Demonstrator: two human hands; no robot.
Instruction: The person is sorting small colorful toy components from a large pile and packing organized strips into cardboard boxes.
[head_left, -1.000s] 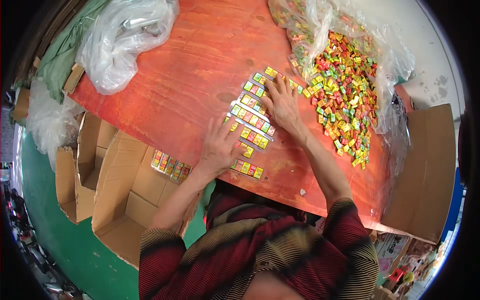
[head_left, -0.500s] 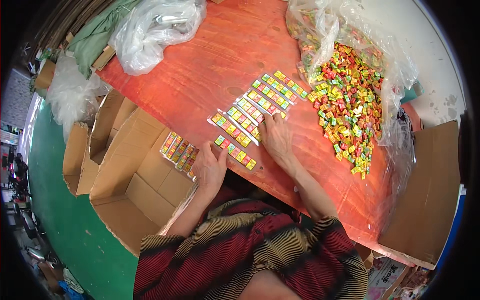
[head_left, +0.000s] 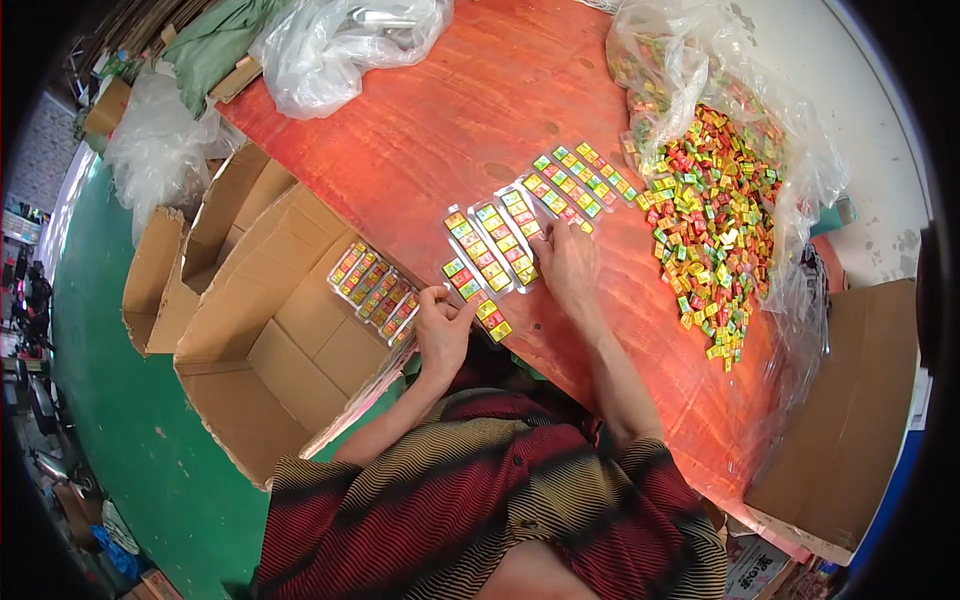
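Observation:
Several rows of small, brightly wrapped rectangular pieces lie side by side on the red table, some in clear plastic trays (head_left: 492, 247). The row nearest me (head_left: 467, 280) runs along the table's front edge. My left hand (head_left: 443, 335) is at that row's left side, fingers curled and closed, with a small whitish bit at the fingertips that I cannot make out. My right hand (head_left: 572, 268) reaches over the middle rows. Its bent fingers press together at the near end of a tray, hiding what is under them.
A heap of loose wrapped pieces (head_left: 710, 230) spills from a clear plastic bag (head_left: 690, 60) at the right. Left of the table stands an open cardboard box (head_left: 290, 350), with filled trays (head_left: 372, 285) at its right side. Another clear bag (head_left: 310, 70) lies at the back left.
The view has shifted and turned slightly. My left hand's fingers have drawn together beside the nearest row, where a whitish bit now shows. My right hand stays over the middle rows.

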